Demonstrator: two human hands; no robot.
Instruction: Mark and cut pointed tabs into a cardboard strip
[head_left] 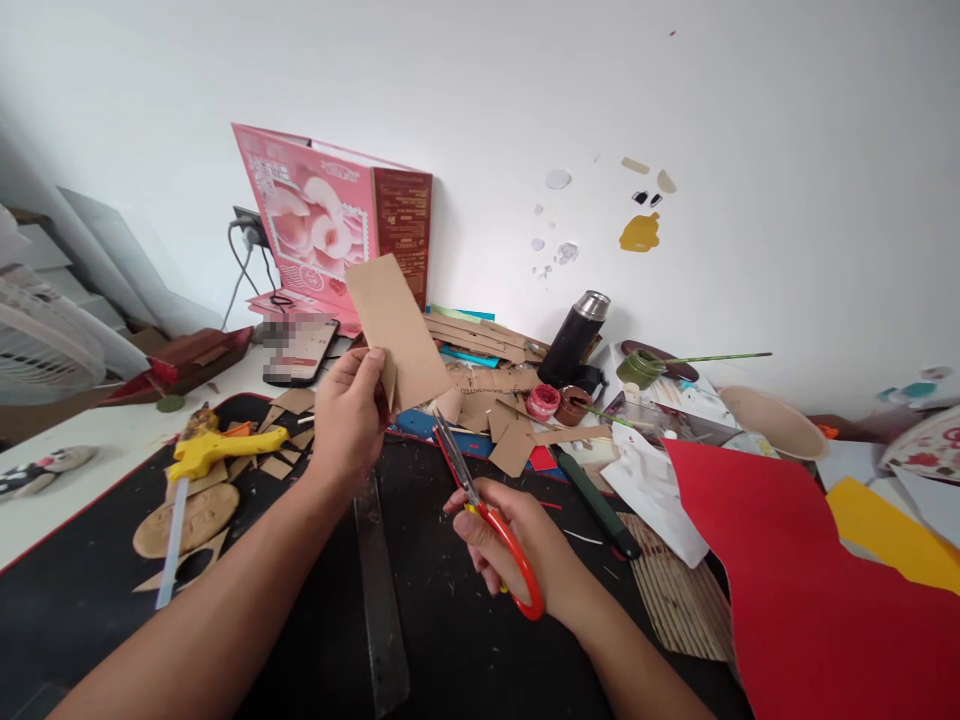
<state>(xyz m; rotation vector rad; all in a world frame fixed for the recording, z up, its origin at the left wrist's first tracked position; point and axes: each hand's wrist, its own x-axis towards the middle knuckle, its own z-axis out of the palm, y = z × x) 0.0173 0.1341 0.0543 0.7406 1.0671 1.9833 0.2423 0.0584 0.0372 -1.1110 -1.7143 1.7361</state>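
Observation:
My left hand pinches a flat brown piece of cardboard by its lower left edge and holds it raised and tilted above the desk. A smaller bit of cardboard shows by the fingertips. In my right hand is a pair of scissors with red and yellow handles. Their blades point up and away, just below the cardboard's lower right corner. Whether the tips touch it I cannot tell. Under both hands lies a black mat, with a metal ruler between my forearms.
At left lie a yellow glue gun and a phone. Cardboard scraps, paint jars and a black flask crowd the back. A green-handled cutter and red sheet lie right. A pink box stands behind.

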